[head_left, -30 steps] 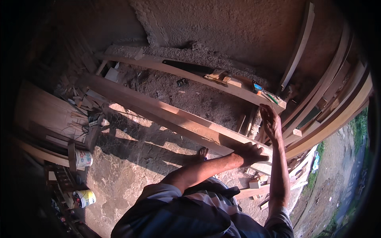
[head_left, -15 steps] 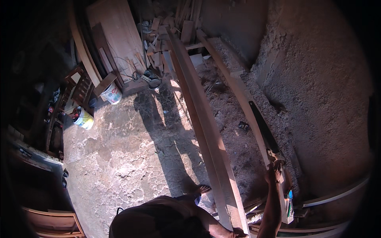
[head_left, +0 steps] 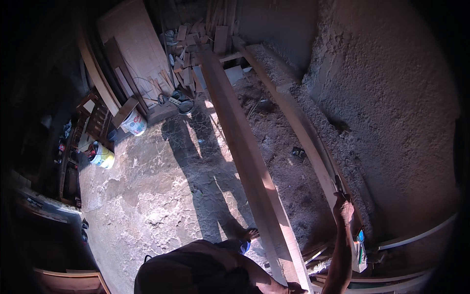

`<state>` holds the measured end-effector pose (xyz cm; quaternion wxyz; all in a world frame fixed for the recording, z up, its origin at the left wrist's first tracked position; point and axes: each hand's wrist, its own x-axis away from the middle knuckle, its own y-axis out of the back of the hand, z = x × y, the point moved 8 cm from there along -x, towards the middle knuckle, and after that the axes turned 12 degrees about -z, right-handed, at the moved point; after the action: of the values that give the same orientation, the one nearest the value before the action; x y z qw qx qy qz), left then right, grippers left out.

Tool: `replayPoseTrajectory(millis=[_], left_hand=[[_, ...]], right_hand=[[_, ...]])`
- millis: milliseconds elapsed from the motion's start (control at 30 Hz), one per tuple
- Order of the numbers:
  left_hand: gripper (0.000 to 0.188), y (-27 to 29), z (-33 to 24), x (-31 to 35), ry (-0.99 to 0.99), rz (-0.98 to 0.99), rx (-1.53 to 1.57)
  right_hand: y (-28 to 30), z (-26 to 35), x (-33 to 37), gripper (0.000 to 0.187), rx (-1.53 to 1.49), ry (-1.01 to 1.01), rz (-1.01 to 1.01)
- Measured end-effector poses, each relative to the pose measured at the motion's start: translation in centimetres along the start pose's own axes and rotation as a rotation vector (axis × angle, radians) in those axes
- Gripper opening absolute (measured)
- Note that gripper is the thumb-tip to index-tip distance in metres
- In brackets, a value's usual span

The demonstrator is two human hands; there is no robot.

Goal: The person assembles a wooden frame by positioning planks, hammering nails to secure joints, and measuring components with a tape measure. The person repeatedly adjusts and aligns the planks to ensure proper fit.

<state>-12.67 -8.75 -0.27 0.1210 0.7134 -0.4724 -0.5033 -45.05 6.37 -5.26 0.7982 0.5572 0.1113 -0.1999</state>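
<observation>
A long wooden plank runs away from me across the middle of the view. At its near end my left hand is closed on the edge, partly cut off by the lower rim of the picture. To the right, my right hand is closed round the handle of a handsaw. Its blade shows nearly edge-on, alongside a second long timber; whether they touch, I cannot tell. The fingers hide most of the saw's handle.
Shavings and a small dark object lie between the timbers. A rough wall stands at the right. Offcuts are heaped at the back. Two buckets and a leaning panel are at the left.
The plank has rolled, so a broader dark face now shows. The saw has turned from showing the flat of its blade to nearly edge-on. My right hand has shifted slightly.
</observation>
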Motion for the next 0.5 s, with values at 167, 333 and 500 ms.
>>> replayPoseTrajectory(millis=[167, 333, 500], left_hand=[[0.036, 0.6, -5.1, -0.4, -0.124, 0.067, 0.03], [0.054, -2.6, -4.2, 0.2, 0.001, 0.372, 0.042], [0.064, -2.0, -3.9, -0.4, 0.028, 0.4, -0.05]], right_hand=[[12.5, 2.7, 3.9, 0.024, -0.42, -0.372, -0.088], [29.8, 6.7, 17.5, 0.029, -1.018, -0.489, -0.412], [43.4, 16.8, 34.2, 0.07, -0.498, -0.362, -0.88]])
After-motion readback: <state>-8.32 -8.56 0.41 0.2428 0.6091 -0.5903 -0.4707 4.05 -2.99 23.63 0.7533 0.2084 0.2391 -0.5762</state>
